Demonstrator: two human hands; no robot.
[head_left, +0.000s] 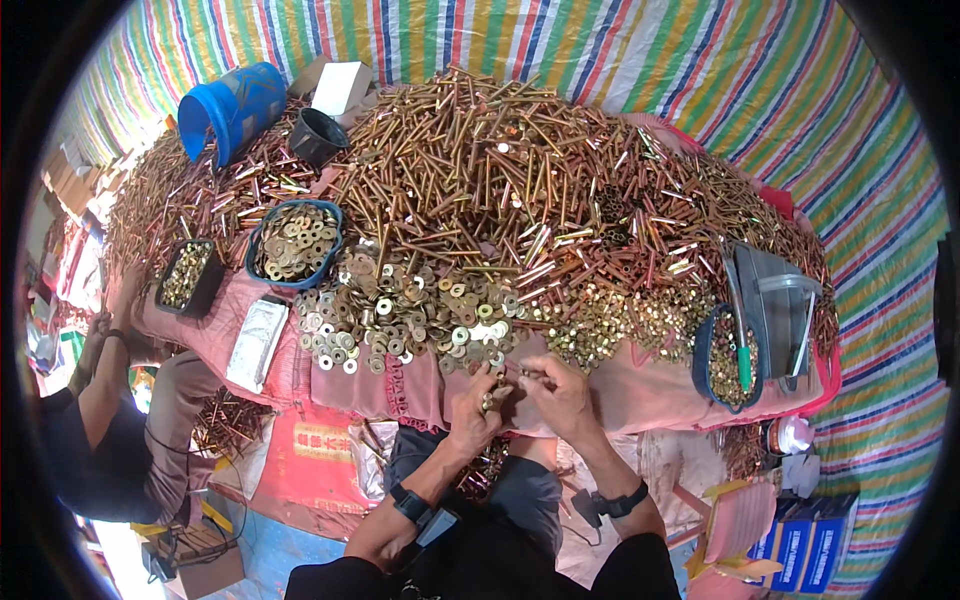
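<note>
My left hand (476, 408) is closed at the near edge of the pink cloth, with small brass-coloured pieces showing between its fingers. Close beside it, the fingers of my right hand (560, 390) are pinched together, and what they hold is too small to make out. Just beyond my left hand spreads a heap of flat metal washers (390, 305). Small gold-coloured nuts (620, 325) lie loose past my right hand. Behind both rises a large mound of coppery metal tubes and rods (470, 190).
A blue tub of washers (297, 243) and a dark tray of nuts (188, 278) stand left. At right, a dark blue tub (712, 360) holds nuts and a green-handled tool (744, 368). A blue bucket (230, 110) lies tipped far left. Another person (105, 420) works at left.
</note>
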